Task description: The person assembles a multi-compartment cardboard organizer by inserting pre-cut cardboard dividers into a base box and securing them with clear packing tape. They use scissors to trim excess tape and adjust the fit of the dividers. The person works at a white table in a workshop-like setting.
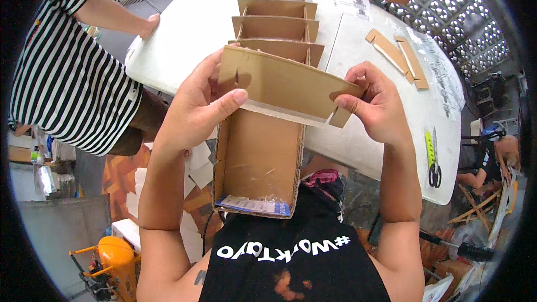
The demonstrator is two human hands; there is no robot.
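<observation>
Head view: left fingers (228, 104) and right fingers (351, 104) pinch a slotted cardboard strip (284, 85).

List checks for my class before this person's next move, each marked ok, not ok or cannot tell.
1. Cardboard strip gripped near both ends, by left hand and right hand: ok.
2. Slots cut near both strip ends: ok.
3. Strip seated across the cardboard box: not ok, held above it.
4. Slot spacing matches the box walls: cannot tell.
5. Scissors on the table, apart from both hands: ok.
</observation>
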